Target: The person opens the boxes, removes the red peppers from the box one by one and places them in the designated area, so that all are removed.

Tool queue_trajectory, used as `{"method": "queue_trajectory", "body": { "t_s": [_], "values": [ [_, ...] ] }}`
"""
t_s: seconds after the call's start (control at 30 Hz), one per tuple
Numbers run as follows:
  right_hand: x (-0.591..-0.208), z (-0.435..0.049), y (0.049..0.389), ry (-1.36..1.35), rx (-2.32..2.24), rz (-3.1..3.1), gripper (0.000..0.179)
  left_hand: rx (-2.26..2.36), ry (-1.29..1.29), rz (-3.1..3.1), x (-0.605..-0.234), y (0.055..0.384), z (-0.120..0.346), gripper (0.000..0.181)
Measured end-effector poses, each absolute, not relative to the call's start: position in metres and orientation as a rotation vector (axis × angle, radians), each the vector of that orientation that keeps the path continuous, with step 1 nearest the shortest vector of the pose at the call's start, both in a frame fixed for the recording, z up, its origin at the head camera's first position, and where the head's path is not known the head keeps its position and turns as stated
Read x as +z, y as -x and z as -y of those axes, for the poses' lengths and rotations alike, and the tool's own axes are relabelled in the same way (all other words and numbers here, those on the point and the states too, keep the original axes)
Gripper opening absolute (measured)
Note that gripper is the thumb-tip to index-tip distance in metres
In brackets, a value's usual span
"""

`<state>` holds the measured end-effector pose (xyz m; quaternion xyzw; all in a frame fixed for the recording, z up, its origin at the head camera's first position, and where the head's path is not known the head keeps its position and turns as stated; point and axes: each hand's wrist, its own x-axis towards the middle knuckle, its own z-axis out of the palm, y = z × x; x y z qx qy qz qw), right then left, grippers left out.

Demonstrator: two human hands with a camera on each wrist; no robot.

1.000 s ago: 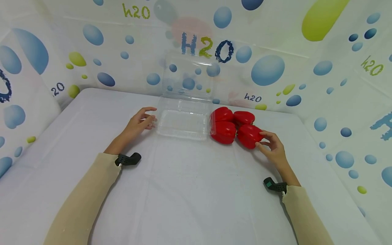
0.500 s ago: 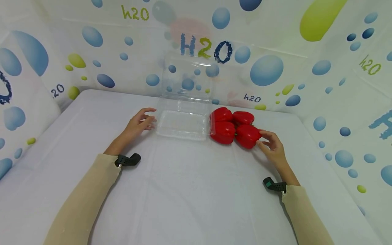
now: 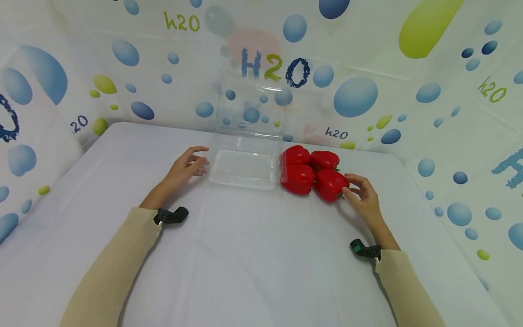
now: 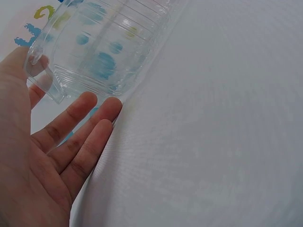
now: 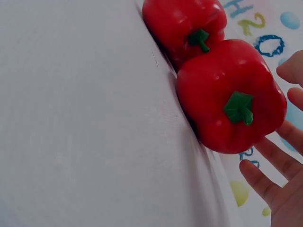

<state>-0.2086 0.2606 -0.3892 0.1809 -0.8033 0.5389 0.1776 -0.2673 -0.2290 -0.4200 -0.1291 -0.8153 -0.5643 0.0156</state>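
Observation:
A clear plastic clamshell container [image 3: 243, 168] stands on the white table with its lid [image 3: 250, 106] raised at the back. My left hand [image 3: 185, 165] is at the container's left side, thumb and index finger at its rim; in the left wrist view the other fingers [image 4: 85, 151] are spread below the rim. Several red bell peppers are bunched to the right of the container. My right hand [image 3: 363, 197] is at the front right pepper [image 3: 330, 185], its thumb and index fingertips right at the side. In the right wrist view this pepper's green stem [image 5: 239, 108] faces the camera.
The other peppers, front left [image 3: 298, 179], back left [image 3: 296, 155] and back right [image 3: 324, 159], sit close together against the container's right rim. A white cloth with blue and green dots [image 3: 355, 96] hangs behind the table [image 3: 253, 254].
The front right pepper has turned under my right hand, so its green stem now shows toward the front right. My left hand and the container have stayed in place.

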Motion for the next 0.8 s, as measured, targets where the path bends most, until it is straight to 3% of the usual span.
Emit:
{"method": "queue_trajectory", "body": {
  "t_s": [0.8],
  "values": [
    [-0.369, -0.229, 0.212, -0.727, 1.231, 2.241, 0.034, -1.628, 0.423, 2.527, -0.417, 0.267, 0.232, 0.045]
  ]
}}
